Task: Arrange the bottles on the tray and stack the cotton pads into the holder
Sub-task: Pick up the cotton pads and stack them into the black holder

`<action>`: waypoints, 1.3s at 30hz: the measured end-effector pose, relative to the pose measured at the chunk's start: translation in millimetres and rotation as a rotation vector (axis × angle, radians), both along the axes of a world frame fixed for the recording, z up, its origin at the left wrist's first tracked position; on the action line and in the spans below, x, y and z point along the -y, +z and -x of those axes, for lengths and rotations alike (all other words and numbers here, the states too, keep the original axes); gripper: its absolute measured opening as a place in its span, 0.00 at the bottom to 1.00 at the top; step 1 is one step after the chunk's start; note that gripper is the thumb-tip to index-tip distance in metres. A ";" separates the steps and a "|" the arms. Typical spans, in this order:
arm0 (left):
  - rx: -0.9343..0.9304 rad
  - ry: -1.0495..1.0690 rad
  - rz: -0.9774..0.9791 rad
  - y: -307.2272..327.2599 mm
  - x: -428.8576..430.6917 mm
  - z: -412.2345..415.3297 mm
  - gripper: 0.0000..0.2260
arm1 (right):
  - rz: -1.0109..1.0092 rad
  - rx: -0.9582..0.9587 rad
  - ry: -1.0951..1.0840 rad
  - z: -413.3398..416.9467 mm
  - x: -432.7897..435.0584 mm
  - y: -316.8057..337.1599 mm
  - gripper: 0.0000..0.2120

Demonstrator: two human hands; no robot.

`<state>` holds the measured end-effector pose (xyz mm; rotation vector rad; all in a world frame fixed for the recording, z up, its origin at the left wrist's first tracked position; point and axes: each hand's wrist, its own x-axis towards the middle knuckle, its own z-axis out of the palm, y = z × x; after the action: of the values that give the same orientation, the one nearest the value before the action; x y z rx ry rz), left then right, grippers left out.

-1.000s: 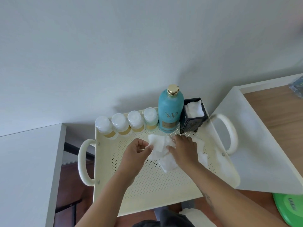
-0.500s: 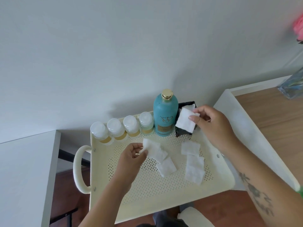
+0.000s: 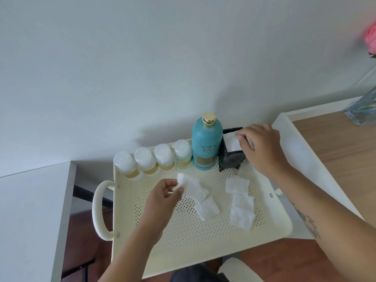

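A cream perforated tray (image 3: 203, 241) carries several small white-capped bottles (image 3: 154, 159) in a row along its back edge. Beside them stands a tall teal bottle (image 3: 206, 147) with a gold cap, then a black cotton pad holder (image 3: 231, 159). My right hand (image 3: 262, 147) is over the holder, its fingers pressing a white pad (image 3: 232, 142) down into the top. My left hand (image 3: 164, 198) pinches the corner of a pad (image 3: 189, 185) at mid-tray. Several loose pads (image 3: 242, 202) lie flat on the tray floor.
A white ledge (image 3: 30, 210) is on the left and a wooden tabletop (image 3: 335, 149) on the right, with a glass vase (image 3: 364, 110) at its far end. A pale wall rises behind the tray. Dark floor shows below.
My right hand lifted a pad off the tray, carried it up to the holder and now pushes it in. My left hand stays at mid-tray holding its pad.
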<state>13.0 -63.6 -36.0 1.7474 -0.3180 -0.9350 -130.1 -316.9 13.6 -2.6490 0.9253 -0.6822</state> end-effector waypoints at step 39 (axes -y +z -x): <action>0.525 -0.361 -0.459 -35.0 45.3 8.4 0.15 | -0.137 -0.608 0.134 -37.7 40.7 34.5 0.12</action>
<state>4.6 -108.9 -71.0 2.4102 -0.8317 -0.8253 -92.5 -357.7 48.1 -2.7949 0.8729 0.2339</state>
